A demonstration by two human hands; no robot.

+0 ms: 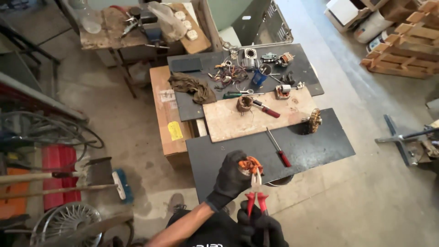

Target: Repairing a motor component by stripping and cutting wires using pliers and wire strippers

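left hand (232, 177): we see it gloved in black, fingers curled tight round a small motor stator (247, 165) with orange-brown copper winding, held up just off the near edge of the table (320, 142).
right hand (260, 226): also black-gloved, at the bottom edge of view, closed on the red handles of the pliers (256, 190).
pliers: upright, tips up at the stator's winding; we cannot tell if the tips actually bite the wire.
stator: in the air, in front of the near edge, towards the near left corner of the dark board.
table: low, topped with dark boards and a pale wooden board (256, 116) in the middle.
red screwdriver (279, 147): lies on the near dark board, well apart from the hands.
second screwdriver (266, 110): on the pale board, beside another wound coil part (244, 104).
rotor (314, 120): at the right edge of the pale board.
rag (192, 88): brown, at the left edge of the far board.
far board: we see scattered small motor parts and wire.
floor (356, 196): concrete, broom (121, 183) off to the left.
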